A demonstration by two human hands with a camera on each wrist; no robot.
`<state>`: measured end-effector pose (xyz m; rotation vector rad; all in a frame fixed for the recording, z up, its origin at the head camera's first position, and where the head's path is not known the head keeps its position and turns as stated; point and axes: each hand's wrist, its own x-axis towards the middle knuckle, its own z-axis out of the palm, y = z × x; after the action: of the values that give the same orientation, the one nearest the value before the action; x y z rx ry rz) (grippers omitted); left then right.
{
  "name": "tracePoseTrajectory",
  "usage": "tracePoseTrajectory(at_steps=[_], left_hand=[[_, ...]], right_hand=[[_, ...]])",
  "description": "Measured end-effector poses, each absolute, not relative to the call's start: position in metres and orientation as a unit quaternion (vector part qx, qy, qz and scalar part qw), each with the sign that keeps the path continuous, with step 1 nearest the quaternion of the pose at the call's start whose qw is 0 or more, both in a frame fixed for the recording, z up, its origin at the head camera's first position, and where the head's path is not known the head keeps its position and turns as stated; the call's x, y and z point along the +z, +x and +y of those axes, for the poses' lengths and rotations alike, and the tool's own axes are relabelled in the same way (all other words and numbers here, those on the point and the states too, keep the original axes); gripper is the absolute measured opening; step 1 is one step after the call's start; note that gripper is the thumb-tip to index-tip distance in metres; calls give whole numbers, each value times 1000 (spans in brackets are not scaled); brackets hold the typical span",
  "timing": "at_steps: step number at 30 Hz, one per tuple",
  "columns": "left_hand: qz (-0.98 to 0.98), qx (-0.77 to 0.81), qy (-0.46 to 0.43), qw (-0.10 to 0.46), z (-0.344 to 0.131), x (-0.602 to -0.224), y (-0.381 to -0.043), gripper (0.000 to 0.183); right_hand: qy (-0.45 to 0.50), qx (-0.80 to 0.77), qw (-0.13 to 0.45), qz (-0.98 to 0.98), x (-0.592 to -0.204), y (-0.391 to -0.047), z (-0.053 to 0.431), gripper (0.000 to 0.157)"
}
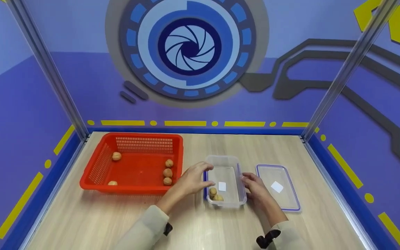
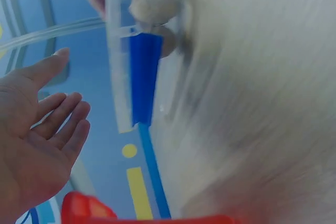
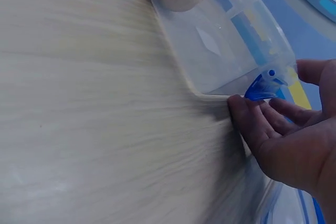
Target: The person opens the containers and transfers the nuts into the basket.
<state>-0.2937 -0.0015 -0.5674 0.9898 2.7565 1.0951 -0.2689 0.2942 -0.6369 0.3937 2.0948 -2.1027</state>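
Observation:
A clear plastic food container [image 1: 226, 180] with blue side clips stands on the table, with two walnuts [image 1: 213, 192] in its near left corner. My left hand [image 1: 194, 178] hovers at its left side, thumb and fingers spread apart; in the left wrist view that hand [image 2: 44, 135] holds nothing. On the opposite side my right hand [image 1: 255, 187] touches the container's wall. The right wrist view shows the fingers [image 3: 252, 124] against the wall below a blue clip [image 3: 262, 87], and the thumb near the rim.
Left of the container, a red plastic basket [image 1: 130, 189] holds several walnuts [image 1: 167, 173]. The container's clear lid [image 1: 286, 189], edged in blue, lies flat to the right. Printed panels [image 1: 189, 114] with metal posts [image 1: 346, 76] enclose the wooden table [image 1: 200, 222].

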Motion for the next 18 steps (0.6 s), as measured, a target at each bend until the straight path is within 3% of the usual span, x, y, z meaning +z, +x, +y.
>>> tracePoseTrajectory(at_steps=[10, 18], left_hand=[[878, 271, 390, 68, 12, -578, -297, 54], [892, 186, 405, 73, 21, -575, -304, 51]], right_hand=[[131, -697, 81, 700, -630, -268, 293, 46], [132, -694, 74, 704, -630, -266, 291, 46]])
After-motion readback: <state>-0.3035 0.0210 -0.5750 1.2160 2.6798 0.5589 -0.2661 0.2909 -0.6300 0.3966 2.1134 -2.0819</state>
